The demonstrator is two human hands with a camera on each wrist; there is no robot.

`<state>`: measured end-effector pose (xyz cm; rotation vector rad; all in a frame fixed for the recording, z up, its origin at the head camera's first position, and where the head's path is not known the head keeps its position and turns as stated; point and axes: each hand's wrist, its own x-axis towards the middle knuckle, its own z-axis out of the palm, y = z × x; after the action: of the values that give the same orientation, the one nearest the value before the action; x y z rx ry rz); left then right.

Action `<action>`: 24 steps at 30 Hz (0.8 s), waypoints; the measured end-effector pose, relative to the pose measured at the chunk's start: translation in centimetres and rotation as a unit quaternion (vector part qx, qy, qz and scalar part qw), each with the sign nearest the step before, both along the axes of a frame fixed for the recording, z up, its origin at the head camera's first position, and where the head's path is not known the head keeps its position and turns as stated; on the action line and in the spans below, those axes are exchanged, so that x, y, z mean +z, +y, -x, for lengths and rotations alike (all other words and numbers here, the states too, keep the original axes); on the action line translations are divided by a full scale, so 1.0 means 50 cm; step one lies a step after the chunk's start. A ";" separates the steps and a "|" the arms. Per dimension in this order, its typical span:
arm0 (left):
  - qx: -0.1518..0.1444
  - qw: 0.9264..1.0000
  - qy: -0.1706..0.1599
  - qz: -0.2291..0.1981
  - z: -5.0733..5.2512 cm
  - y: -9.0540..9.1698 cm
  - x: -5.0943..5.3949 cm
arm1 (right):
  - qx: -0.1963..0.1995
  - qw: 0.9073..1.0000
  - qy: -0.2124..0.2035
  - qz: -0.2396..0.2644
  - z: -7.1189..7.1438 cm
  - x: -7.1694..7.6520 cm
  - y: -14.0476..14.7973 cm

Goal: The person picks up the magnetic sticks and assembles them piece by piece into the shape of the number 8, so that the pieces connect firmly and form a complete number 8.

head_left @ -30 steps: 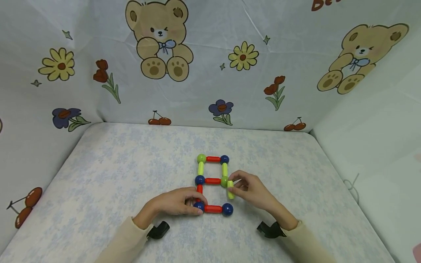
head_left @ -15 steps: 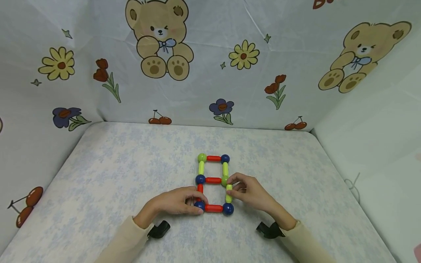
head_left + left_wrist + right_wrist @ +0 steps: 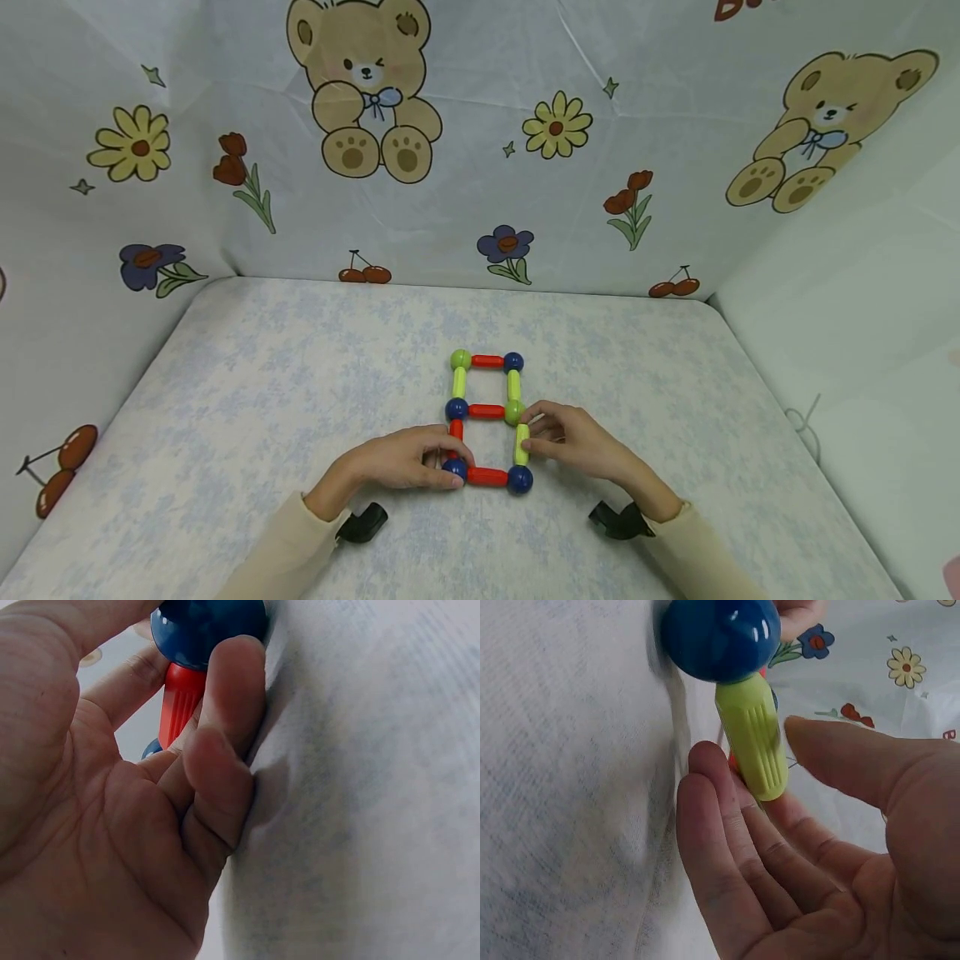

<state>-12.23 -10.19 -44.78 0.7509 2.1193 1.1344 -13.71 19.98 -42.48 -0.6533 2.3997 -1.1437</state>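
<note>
In the head view, magnetic rods and balls form a flat two-square ladder on the table. My left hand pinches the blue ball at its near left corner; a red rod runs from that ball in the left wrist view. My right hand is at the right side, fingers loosely bent around a yellow-green rod. The thumb lies close beside this rod, with a slight gap in the right wrist view. The rod spans from the green ball to the near right blue ball.
The far square has a green ball, a blue ball and a red rod between them. A pale patterned cloth covers the table. A printed curtain rises behind, and a white cord hangs at the right.
My right hand has brought the yellow-green rod left into line between the green and blue balls, then loosened and drawn slightly right. The left hand has stayed in place.
</note>
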 end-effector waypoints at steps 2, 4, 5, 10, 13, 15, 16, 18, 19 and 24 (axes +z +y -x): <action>-0.001 1.000 0.000 0.000 0.000 0.000 0.000 | 0.013 1.000 -0.004 0.004 0.001 -0.001 0.003; -0.001 1.000 0.000 0.000 0.001 -0.001 0.000 | 0.019 1.000 -0.004 0.011 0.003 -0.004 0.004; -0.001 1.000 0.000 0.000 0.001 -0.001 0.000 | 0.016 1.000 -0.007 0.013 0.003 -0.006 0.003; -0.003 1.000 0.003 -0.004 0.001 -0.002 -0.001 | -0.002 0.999 -0.021 0.023 0.004 -0.010 -0.002; -0.003 1.000 0.004 -0.004 0.001 -0.001 -0.001 | -0.014 0.999 -0.027 0.025 0.004 -0.010 -0.005; -0.002 1.000 0.004 -0.004 0.001 -0.001 -0.001 | -0.019 0.999 -0.027 0.024 0.003 -0.011 -0.006; -0.002 1.000 0.004 -0.004 0.001 -0.001 0.000 | -0.021 0.999 -0.027 0.024 0.004 -0.012 -0.006; -0.002 1.000 0.005 -0.004 0.001 -0.001 0.001 | -0.024 0.999 -0.026 0.021 0.004 -0.015 -0.006; -0.002 1.000 0.005 -0.005 0.001 0.000 0.001 | -0.024 0.999 -0.026 0.019 0.005 -0.016 -0.005; -0.003 1.000 0.011 -0.005 0.000 0.001 0.001 | -0.026 0.999 -0.021 0.015 0.006 -0.020 -0.004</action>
<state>-12.22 -10.12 -44.70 0.7771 2.1285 1.1397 -13.99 19.75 -43.50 -0.5740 2.3804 -1.2053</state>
